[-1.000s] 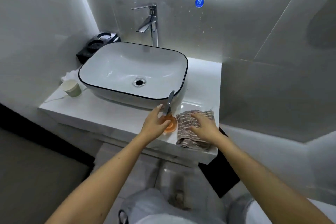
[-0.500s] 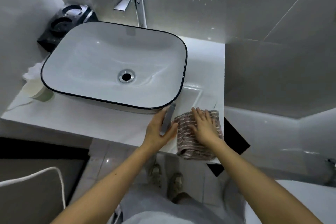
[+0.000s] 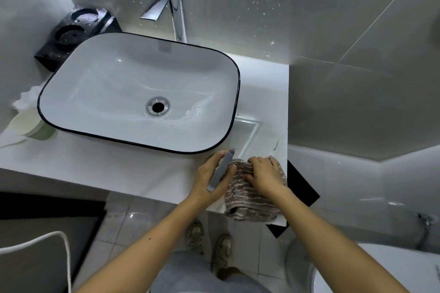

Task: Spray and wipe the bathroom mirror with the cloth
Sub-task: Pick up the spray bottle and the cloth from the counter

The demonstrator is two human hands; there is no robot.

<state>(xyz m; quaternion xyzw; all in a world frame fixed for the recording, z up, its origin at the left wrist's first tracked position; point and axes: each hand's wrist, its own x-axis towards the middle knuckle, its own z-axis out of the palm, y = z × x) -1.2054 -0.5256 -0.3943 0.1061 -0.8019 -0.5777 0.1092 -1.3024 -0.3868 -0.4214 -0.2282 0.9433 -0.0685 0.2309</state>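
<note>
A brown and white striped cloth lies folded at the front right corner of the white counter, hanging a little over its edge. My right hand is on top of it, fingers curled into the fabric. Just left of the cloth, my left hand is wrapped around a spray bottle. Only the bottle's grey head and trigger show; its body is hidden by my palm. The mirror is out of view above.
A white basin with a black rim fills the counter, and a chrome faucet stands behind it. A black holder and a pale cup sit at the left. A toilet is at the lower right, the tiled wall is spattered.
The view has tilted down and closer, so the mirror's lower edge has left the frame. My right hand's fingers have curled into the cloth. My left hand stays around the bottle.
</note>
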